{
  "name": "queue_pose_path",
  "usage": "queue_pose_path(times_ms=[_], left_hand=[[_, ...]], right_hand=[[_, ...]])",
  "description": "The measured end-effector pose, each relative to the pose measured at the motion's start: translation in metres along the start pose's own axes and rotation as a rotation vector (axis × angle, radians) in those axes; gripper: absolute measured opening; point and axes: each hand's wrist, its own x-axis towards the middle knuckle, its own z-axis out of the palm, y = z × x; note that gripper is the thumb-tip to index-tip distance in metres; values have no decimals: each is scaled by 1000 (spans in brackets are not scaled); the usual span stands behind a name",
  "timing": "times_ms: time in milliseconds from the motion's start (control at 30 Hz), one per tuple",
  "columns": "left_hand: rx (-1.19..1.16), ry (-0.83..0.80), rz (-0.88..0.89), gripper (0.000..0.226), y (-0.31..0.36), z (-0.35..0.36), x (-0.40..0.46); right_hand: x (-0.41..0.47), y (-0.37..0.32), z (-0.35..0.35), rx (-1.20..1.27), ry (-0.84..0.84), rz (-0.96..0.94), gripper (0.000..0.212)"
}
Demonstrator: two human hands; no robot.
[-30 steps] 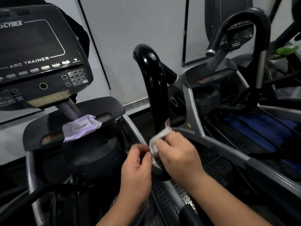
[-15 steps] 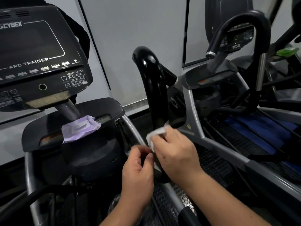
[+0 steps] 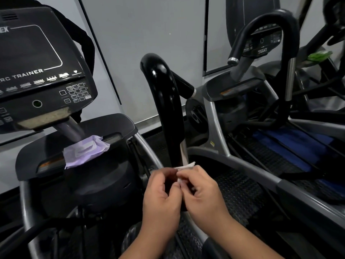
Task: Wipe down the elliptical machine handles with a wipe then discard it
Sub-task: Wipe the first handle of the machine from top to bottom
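Wipe point(image 3: 183, 173) first: a small white crumple, pinched between my two hands at the foot of the glossy black handle point(image 3: 168, 101), where the black sleeve ends and the bare metal post begins. My right hand point(image 3: 202, 191) has its fingers and thumb curled round most of the wipe, with one corner sticking out above the knuckles and just beside the post. My left hand point(image 3: 161, 195) curls in from the other side, its fingertips nipping the near edge of the same wipe. So both hands are closed on it, and I judge I am refolding or bunching it rather than rubbing.

Out from the handle: to its left sits the grey tray under the console point(image 3: 37, 71), and on that tray lies the purple packet of wipes point(image 3: 85, 151), well apart from my hands. To the right of the handle stands a second machine with its own looped handle point(image 3: 270, 34). No bin shows anywhere in view.

What could go wrong, as I see it: the wipe is small and held by fingertips only, so a careless change of grip could drop it onto the ribbed floor plate below. Bunching it too tight would leave little cloth against the handle, and streaks. I cannot see the machine's other handle, so it could easily be skipped before I go hunting for somewhere to throw the wipe.
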Motion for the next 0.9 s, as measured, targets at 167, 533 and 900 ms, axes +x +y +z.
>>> queue_pose_path(times_ms=[167, 533, 900], left_hand=[[63, 105, 133, 26, 10, 7, 15], [-84, 96, -100, 24, -10, 6, 22], [-103, 29, -137, 30, -13, 9, 44]], right_hand=[[9, -26, -10, 416, 82, 141, 33], [8, 15, 0, 197, 133, 347, 12], [21, 14, 0, 327, 150, 451, 37]])
